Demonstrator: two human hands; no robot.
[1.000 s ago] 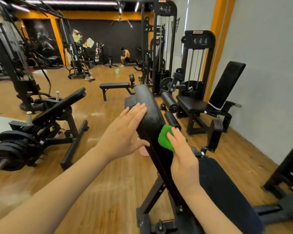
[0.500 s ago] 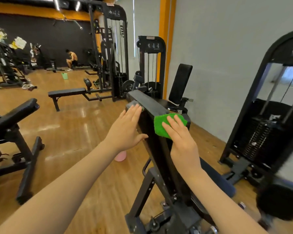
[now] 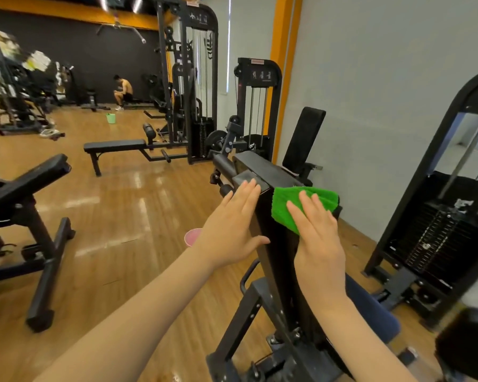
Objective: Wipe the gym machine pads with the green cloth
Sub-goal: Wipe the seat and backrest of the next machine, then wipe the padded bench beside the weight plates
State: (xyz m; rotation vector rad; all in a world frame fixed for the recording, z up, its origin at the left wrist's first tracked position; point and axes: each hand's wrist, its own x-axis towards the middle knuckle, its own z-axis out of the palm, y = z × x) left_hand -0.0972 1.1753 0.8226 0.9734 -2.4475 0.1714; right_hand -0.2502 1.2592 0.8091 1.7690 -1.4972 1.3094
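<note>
The right hand [image 3: 316, 238] presses the green cloth [image 3: 295, 206] flat against the upright back pad [image 3: 271, 183] — fingers straight. The left hand [image 3: 232, 224] rests open on the pad's other side.

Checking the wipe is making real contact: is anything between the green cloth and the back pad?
Nothing visible. The right hand presses the green cloth flat against the back pad near its top; the left hand rests on the pad's other side.

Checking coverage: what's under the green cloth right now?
The black back pad of the machine; the right hand presses the green cloth flat against it. The covered patch itself is hidden.
</note>
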